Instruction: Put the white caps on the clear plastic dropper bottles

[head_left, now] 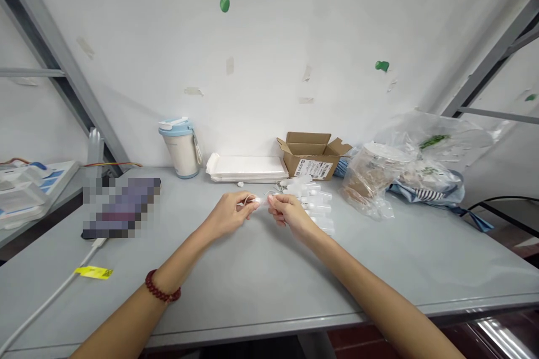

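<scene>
Both hands meet over the middle of the table. My left hand is closed, thumb and fingers pinching a small white cap-like piece; a thin tan loop shows by its fingers. Facing it, my right hand is closed on a small clear plastic piece, mostly hidden by the fingers. Right behind that hand lies a row of small clear plastic bottles with white tops, some with metal rings near them. A small white bit rests on the table beyond my left hand.
Along the wall stand a cream cup with a blue lid, a stack of white packets, an open cardboard box and clear plastic bags. At left, a phone lies with a white cable. The grey table's front edge is near.
</scene>
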Available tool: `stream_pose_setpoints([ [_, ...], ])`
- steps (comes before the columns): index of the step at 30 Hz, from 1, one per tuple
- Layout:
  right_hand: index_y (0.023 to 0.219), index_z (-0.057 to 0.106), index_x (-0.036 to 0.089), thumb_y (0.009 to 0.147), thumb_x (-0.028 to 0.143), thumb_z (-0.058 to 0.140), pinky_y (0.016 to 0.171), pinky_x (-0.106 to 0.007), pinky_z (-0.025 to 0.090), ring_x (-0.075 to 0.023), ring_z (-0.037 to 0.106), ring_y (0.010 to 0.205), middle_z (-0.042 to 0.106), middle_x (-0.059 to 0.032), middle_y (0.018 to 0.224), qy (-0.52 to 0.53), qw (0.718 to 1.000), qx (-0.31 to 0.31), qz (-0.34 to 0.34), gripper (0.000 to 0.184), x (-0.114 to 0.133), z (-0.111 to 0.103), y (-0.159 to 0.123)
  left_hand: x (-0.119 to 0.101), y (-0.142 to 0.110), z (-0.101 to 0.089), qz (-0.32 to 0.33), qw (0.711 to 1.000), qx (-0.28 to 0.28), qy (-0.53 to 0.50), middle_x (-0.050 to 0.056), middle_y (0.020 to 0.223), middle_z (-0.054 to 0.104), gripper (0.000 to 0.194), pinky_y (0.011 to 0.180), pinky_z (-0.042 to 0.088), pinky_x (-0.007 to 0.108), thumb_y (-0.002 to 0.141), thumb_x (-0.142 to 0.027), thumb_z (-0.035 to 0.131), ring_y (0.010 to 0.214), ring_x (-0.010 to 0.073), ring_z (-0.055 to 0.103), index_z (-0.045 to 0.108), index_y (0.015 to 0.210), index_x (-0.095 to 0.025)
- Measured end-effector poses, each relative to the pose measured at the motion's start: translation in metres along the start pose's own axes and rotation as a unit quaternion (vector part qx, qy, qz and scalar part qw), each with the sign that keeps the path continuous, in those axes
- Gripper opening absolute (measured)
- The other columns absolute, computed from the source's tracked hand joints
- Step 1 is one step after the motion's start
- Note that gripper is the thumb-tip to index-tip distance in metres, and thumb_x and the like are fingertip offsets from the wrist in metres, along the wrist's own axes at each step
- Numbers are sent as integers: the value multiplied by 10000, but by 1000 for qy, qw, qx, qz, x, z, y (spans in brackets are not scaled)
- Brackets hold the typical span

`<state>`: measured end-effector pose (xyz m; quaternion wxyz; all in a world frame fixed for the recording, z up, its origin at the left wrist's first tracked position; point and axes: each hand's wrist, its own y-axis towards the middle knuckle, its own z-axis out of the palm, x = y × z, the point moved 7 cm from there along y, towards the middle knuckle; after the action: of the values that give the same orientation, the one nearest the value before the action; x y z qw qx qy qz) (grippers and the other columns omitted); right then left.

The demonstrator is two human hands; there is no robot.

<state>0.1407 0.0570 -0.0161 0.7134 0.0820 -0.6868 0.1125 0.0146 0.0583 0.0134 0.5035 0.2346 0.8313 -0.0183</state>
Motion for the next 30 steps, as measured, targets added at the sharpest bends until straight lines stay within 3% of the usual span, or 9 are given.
stream_pose_setpoints([
  [4,591,413,189,765,509,549,424,-220,222,-65,275,445,344,57,539,-53,998,-15,-40,389,4,-3,1,0,1,-2,9,1000,-9,4,-12,633,526,289,578,427,227,806,-405,499,582,115,481,556,656,-165],
  [9,660,454,194,808,516,490,432,-221,228,-82,288,481,358,46,572,-111,988,-37,-100,356,6,-4,2,14,1,3,-63,996,39,-57,4,600,545,401,505,412,241,808,-500,477,498,110,490,529,602,-161],
  [12,624,388,205,789,533,505,415,-216,197,-75,256,461,321,56,556,-89,992,-34,-84,386,4,-2,2,12,1,4,-47,995,49,-74,7,596,543,408,519,419,242,800,-505,494,525,117,497,514,578,-164],
  [17,597,256,222,735,548,558,407,-207,101,-44,140,414,213,94,515,1,1000,-9,19,465,-4,2,2,2,0,3,-7,999,32,4,-16,557,524,349,561,395,233,823,-430,483,561,121,499,533,598,-167],
  [19,593,267,221,728,547,565,408,-211,113,-46,154,413,226,90,512,-9,1000,-22,9,462,1,-3,2,0,2,2,4,999,14,41,-11,582,551,335,568,391,236,827,-422,472,584,131,508,561,627,-169],
  [21,595,336,211,754,541,533,412,-220,165,-63,224,421,287,70,512,-62,994,-71,-50,416,16,-17,1,2,4,-2,14,997,1,75,6,663,608,305,609,412,249,825,-412,469,646,152,542,598,685,-173],
  [26,814,577,180,839,447,428,539,-259,344,-134,441,549,548,-12,648,-235,918,-257,-190,307,61,-66,-12,30,16,-27,-13,978,-55,200,89,952,665,281,769,447,340,812,-351,452,876,240,594,641,912,-169],
  [30,910,637,161,825,337,442,700,-312,402,-192,554,714,661,-69,815,-356,870,-287,-184,277,73,-89,-12,48,28,-40,13,966,-55,253,118,1090,618,332,860,435,391,809,-319,428,991,267,564,634,1020,-166],
])
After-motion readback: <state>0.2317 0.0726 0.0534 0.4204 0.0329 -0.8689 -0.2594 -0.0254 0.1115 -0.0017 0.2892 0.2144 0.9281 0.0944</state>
